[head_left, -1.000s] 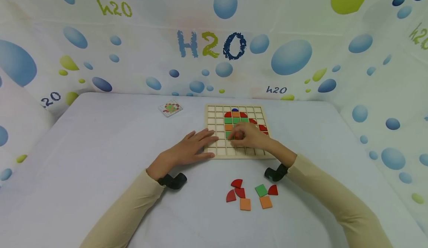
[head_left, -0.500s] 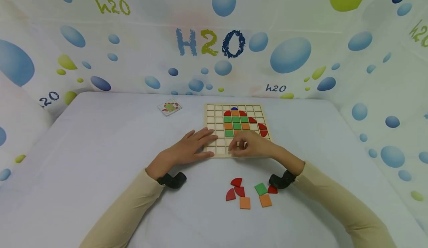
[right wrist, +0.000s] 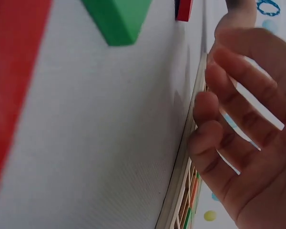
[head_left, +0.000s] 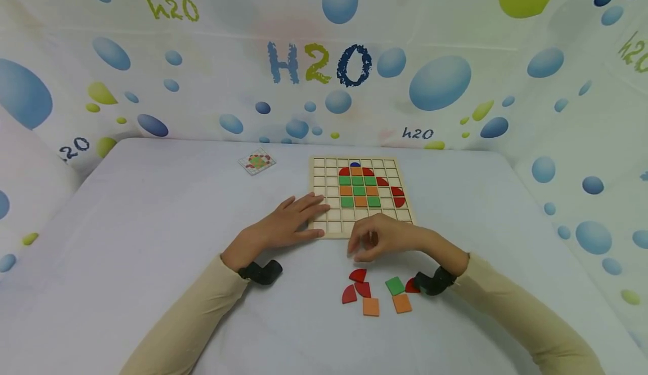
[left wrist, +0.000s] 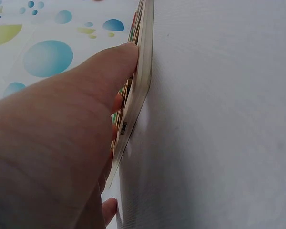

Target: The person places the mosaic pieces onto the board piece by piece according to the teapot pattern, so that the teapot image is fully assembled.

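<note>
A wooden grid board (head_left: pixel 334 215) lies on the table, with green and orange square tiles, red quarter-circles and a blue piece set in its cells. My left hand (head_left: pixel 286 223) rests on its left edge with fingers spread; in the left wrist view the thumb (left wrist: pixel 119 57) lies over the board's side. Over the near edge hovers my right hand (head_left: pixel 387 235), its fingers loosely bent and nothing seen between them. Nearer to me are loose pieces: red quarter-circles (head_left: pixel 349 294), a green tile (head_left: pixel 395 285) and two orange tiles (head_left: pixel 371 307). The right wrist strap partly covers one red piece (head_left: pixel 412 286).
A small pattern card (head_left: pixel 257 162) lies on the white tablecloth (head_left: pixel 177 195), left of the board's far corner. Behind the table hangs a curtain (head_left: pixel 228 71) with blue and green drops. Black wrist cameras (head_left: pixel 262 272) sit on both wrists.
My right hand has drawn back from the board's middle toward the loose pieces. An orange tile now shows between two green ones where the fingers were. The left hand stays put.
</note>
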`<state>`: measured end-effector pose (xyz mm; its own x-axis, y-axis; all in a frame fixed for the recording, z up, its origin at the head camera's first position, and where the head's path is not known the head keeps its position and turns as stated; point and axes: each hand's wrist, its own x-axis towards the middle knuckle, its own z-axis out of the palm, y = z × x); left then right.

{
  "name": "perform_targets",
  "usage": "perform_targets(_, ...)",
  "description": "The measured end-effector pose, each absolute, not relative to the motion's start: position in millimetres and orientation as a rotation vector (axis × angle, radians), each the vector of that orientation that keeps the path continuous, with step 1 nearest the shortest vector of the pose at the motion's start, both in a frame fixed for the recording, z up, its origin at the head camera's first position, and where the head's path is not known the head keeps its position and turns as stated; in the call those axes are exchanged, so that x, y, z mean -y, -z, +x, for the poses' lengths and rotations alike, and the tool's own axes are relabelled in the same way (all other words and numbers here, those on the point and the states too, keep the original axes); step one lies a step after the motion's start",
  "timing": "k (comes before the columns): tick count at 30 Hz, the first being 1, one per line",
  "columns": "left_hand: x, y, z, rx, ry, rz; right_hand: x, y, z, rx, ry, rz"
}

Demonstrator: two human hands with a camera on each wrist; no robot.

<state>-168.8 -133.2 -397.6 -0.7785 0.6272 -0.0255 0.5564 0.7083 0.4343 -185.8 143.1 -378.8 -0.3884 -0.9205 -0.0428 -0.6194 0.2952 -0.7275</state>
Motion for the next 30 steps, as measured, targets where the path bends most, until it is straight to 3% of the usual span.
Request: perform_targets(30, 132, 391, -170, -2.719, -0.604, 0.923, -142, 368, -170, -1.914, 0.735, -1.442)
